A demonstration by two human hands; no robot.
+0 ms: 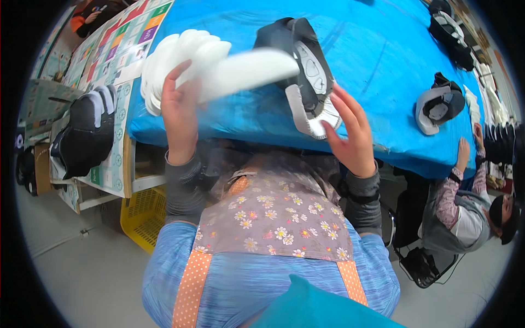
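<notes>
A white curved piece (251, 70), rounded at its far end and blurred, reaches from my left hand (182, 106) toward a cap. The fingers of that hand look closed on its near end, partly smeared by motion. Behind them, a fanned stack of similar white pieces (191, 44) lies on the blue-covered table. The dark cap (320, 52) rests with its inside showing a pale printed lining and a light band. My right hand (353, 128) grips the cap's right edge, thumb on the near rim and fingers along the side.
Black caps (82, 136) are stacked on the side table at left, above a yellow crate (143, 216). Another cap (439, 104) lies at the right, with more caps (451, 35) farther back. A co-worker (465, 213) sits at the right, hands on the blue cover (377, 71).
</notes>
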